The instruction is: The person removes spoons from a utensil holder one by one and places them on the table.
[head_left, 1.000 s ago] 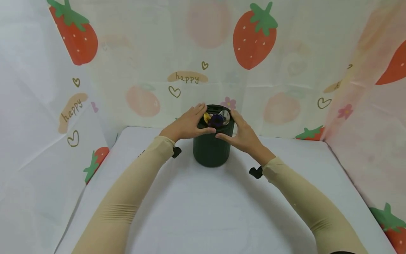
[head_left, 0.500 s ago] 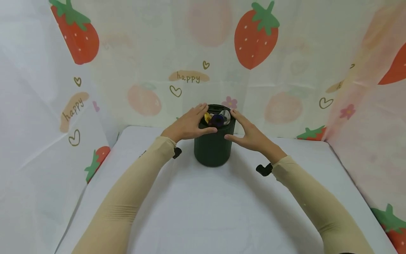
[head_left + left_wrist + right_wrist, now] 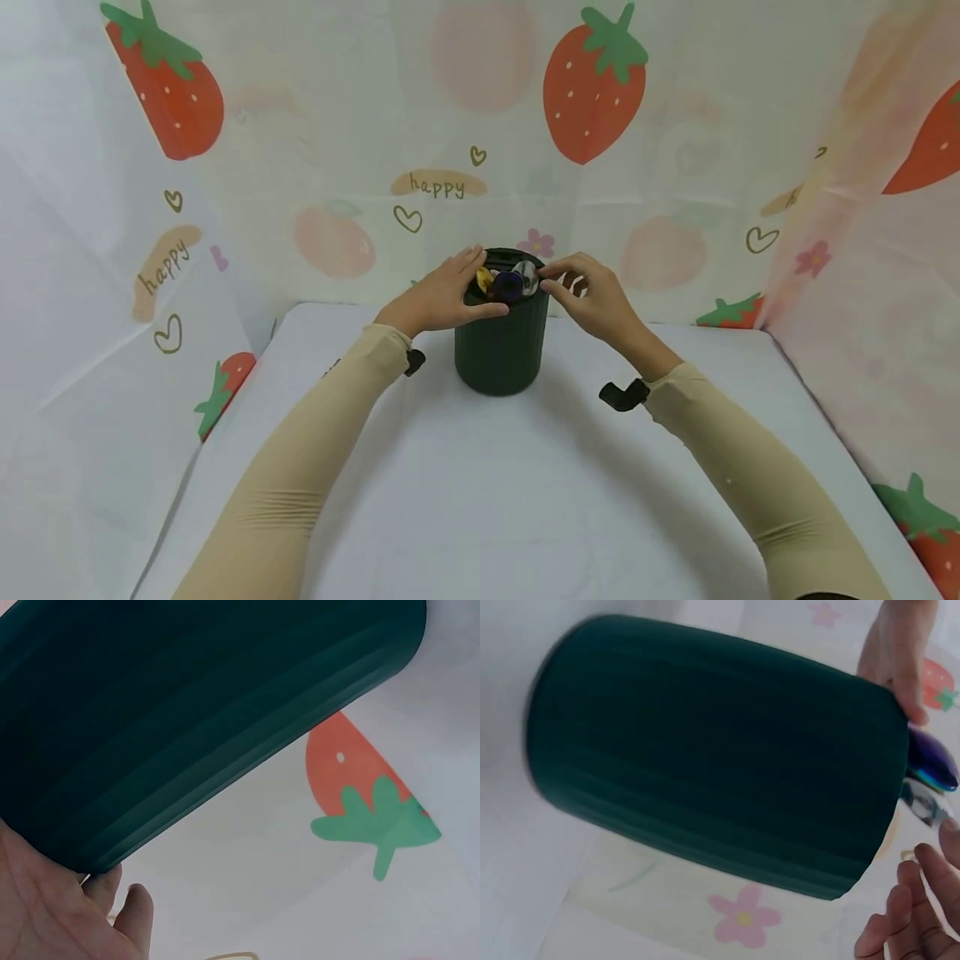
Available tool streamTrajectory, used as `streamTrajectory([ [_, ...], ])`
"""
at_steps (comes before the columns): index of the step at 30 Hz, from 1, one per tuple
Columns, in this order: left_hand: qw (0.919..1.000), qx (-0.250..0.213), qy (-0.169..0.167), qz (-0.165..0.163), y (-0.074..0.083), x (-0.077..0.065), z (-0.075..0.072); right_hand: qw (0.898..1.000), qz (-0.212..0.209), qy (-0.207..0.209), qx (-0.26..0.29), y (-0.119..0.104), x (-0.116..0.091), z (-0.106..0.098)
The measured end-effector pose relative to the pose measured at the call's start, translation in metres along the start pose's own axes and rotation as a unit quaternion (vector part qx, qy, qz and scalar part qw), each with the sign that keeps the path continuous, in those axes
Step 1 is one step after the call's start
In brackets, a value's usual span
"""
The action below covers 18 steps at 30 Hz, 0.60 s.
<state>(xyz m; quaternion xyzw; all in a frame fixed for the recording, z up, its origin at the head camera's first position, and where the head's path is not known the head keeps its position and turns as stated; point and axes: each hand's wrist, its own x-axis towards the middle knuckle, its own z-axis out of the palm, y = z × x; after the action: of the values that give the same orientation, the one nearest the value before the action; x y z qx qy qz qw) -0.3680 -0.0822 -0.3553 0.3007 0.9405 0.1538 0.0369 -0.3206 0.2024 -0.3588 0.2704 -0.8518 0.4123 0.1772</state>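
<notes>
While one dark-green container (image 3: 498, 350) stood upright near the back of the white table (image 3: 465, 483), the head view showed its long axis vertical and its mouth upward. Its round wall was finely ribbed. At least three glossy, rounded pieces stuck out: one gold piece (image 3: 485, 279), one dark blue piece (image 3: 506, 287) and one silver piece (image 3: 528, 277). The left hand (image 3: 442, 293) lay against the rim, thumb spread wide from straight fingers. The right hand (image 3: 596, 300), beside the silver piece, had bent fingers, thumb and forefinger tips close together; whether they pinched it could not be told.

From the left wrist, the ribs slanted across the frame, base at upper right, rim at lower left against the palm. One strawberry print (image 3: 352, 772) showed beyond.

From the right wrist, the container appeared sideways, base left, mouth right. The left thumb rested on the rim. One five-petalled pink flower print (image 3: 744, 916) showed below.
</notes>
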Motion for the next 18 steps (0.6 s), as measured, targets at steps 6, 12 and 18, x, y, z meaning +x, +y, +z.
streamTrajectory([
  [6, 1.0, 0.0, 0.003, -0.001, -0.0007, -0.0001, 0.0006, 1.0, 0.025, -0.009, 0.007, -0.002, 0.0043, 0.0047],
  [12, 1.0, 0.004, 0.003, 0.0, -0.0016, 0.0001, 0.0007, 0.999, 0.035, -0.015, 0.017, -0.0018, 0.0085, 0.0071],
  [18, 1.0, 0.008, 0.003, 0.005, -0.0015, 0.0002, 0.0014, 0.998, 0.046, -0.028, 0.037, -0.0009, 0.0095, 0.0077],
])
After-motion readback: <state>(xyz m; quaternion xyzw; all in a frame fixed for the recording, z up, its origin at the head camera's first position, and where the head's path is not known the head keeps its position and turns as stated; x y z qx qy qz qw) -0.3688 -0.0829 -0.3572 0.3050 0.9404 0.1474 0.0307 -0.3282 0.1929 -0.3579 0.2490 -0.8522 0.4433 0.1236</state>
